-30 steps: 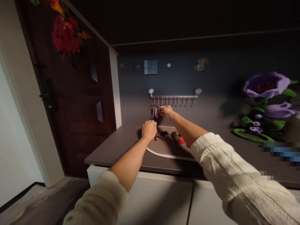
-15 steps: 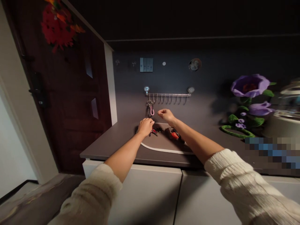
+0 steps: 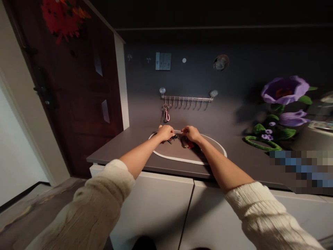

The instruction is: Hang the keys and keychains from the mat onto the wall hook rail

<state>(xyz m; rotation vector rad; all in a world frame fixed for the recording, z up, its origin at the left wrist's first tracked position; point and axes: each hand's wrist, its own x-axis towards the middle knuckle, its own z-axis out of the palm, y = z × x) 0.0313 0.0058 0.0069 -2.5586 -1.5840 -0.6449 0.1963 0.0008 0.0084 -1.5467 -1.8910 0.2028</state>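
On the dark counter (image 3: pixel 111 150) beside the door (image 3: pixel 90 114) lie, seemingly, keys (image 3: pixel 175 137).

Glossy hook rail (image 3: pixel 187 99); smooth matt countertop (image 3: pixel 111 149); rough knit sleeves (image 3: pixel 262 205).

Dim, lit from right | purple petalled flower (image 3: pixel 288 92), right of bare right hand (image 3: pixel 191 133), shadowed leftward | flat black panel (image 3: pixel 208 14) above, near-lost | white cabinet doors (image 3: pixel 156 205) below, shadow-streaked | edges stretched, far right pixelated
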